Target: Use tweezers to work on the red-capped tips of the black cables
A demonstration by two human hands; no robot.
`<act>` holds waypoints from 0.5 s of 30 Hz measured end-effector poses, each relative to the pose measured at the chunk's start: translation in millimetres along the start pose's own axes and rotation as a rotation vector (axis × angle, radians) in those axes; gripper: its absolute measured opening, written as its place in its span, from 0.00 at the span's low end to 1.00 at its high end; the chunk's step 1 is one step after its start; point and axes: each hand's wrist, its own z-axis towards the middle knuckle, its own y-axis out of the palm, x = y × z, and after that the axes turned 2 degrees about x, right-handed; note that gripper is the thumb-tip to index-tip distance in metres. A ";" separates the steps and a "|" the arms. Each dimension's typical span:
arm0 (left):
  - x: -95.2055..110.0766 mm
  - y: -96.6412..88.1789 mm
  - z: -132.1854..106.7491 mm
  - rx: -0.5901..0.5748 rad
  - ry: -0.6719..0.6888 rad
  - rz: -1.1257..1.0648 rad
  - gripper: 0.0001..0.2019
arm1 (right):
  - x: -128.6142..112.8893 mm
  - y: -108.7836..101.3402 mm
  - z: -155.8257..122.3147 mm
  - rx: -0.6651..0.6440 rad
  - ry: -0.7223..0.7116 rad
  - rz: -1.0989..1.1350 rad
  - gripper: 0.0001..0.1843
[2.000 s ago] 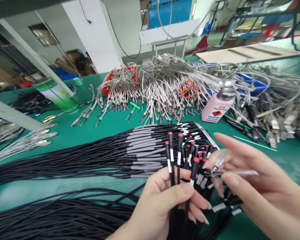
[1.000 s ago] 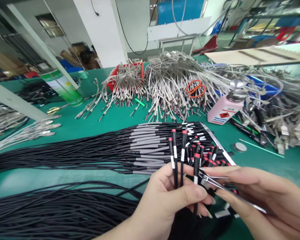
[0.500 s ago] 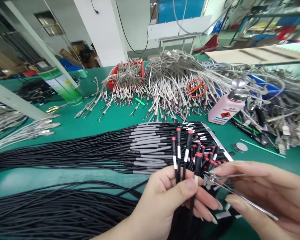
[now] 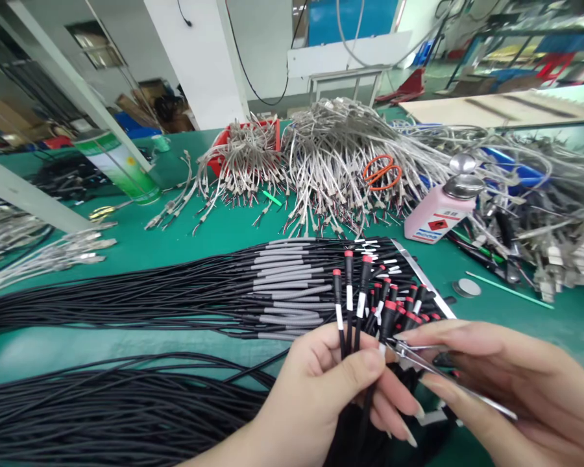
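My left hand (image 4: 321, 395) is closed around a few black cables with red-tipped connectors and white labels (image 4: 351, 301), holding them upright near the bottom centre. My right hand (image 4: 506, 383) pinches metal tweezers (image 4: 438, 370), whose tips touch the white label of one held cable just beside my left thumb. Behind them lies a bundle of more red-tipped black cables (image 4: 399, 298) on the green table (image 4: 209, 240).
Long black cables with grey sleeves (image 4: 282, 285) stretch left across the table. Heaps of grey wires (image 4: 331, 162) fill the back, with orange scissors (image 4: 379, 170) on them. A pink dispenser bottle (image 4: 440, 211) stands right; a green-white can (image 4: 119, 168) stands left; a small round cap (image 4: 466, 287) lies nearby.
My right hand turned the tweezers down and brought their tips in against a cable held in my left hand. The left hand kept its grip, shifting slightly.
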 end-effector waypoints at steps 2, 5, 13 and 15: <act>-1.0 -0.1 -0.1 0.016 -0.012 0.026 0.10 | -2.5 1.2 -0.2 0.055 0.035 -0.009 0.11; -2.3 -0.1 -1.2 0.050 0.000 0.114 0.11 | -0.7 -1.5 3.1 0.085 0.026 0.001 0.14; 3.2 5.5 -1.8 0.114 0.070 0.377 0.13 | 3.8 -6.8 33.0 -0.087 0.034 -0.176 0.09; 4.3 7.8 -1.0 0.110 0.010 0.300 0.13 | 5.1 -7.0 33.5 -0.136 0.117 -0.134 0.11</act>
